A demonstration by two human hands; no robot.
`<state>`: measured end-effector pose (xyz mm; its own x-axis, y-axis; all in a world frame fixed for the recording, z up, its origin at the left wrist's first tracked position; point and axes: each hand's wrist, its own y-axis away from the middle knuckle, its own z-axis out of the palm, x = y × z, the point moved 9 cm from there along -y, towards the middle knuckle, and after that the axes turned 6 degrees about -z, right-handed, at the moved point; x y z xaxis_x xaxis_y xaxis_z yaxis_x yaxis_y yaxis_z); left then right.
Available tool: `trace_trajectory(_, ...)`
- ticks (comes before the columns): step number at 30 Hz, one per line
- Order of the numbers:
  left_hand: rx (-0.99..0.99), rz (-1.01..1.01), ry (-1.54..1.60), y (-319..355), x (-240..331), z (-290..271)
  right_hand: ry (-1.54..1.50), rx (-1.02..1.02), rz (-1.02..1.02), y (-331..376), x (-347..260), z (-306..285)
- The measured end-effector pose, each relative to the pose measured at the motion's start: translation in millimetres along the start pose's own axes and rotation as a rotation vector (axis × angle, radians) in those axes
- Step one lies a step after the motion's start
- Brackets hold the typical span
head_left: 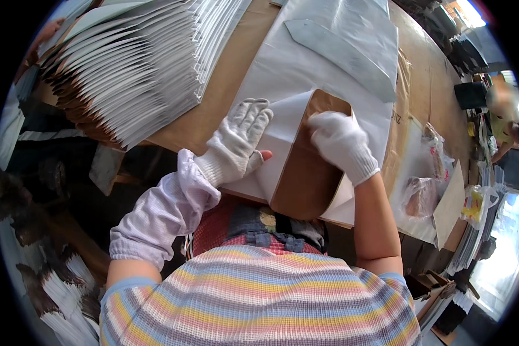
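Note:
A paper sheet, white on one face and brown (305,179) on the other, lies in front of me with its brown flap folded over and curved at the near end. My left hand (240,135), in a white knit glove with the thumb tip bare, rests flat on its white part with fingers stretched out. Over the brown flap's right edge is my right hand (341,141), also gloved and curled into a fist. Motion smears its fingers, and whatever they may hold is hidden.
A fanned stack of white-and-brown folded paper (150,63) stands at the left. Beyond my hands, a long grey strip with a pointed end (340,55) lies on silvery sheeting. Plastic bags (424,193) lie at the table's right. Another person (504,124) is at the far right.

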<state>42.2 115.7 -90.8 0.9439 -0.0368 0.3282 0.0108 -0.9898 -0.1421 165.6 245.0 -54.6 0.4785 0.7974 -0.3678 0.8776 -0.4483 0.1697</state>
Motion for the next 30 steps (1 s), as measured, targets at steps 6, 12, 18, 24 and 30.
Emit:
trace_trajectory(6,-0.084,-0.072,-0.159,-11,14,6,0.008,0.414,-0.016,-13,20,-9)
trace_trajectory(12,-0.115,-0.057,-0.168,-6,11,13,-0.094,0.261,0.058,-19,32,-14)
trace_trajectory(18,-0.276,0.017,-0.144,-24,22,18,0.382,0.603,0.279,-48,208,-69)
trace_trajectory(24,-0.254,0.102,-0.068,-84,50,25,0.310,0.329,0.402,-70,209,-85)
trace_trajectory(30,0.057,0.044,-0.082,-58,44,8,-0.257,0.634,0.139,26,104,-100)
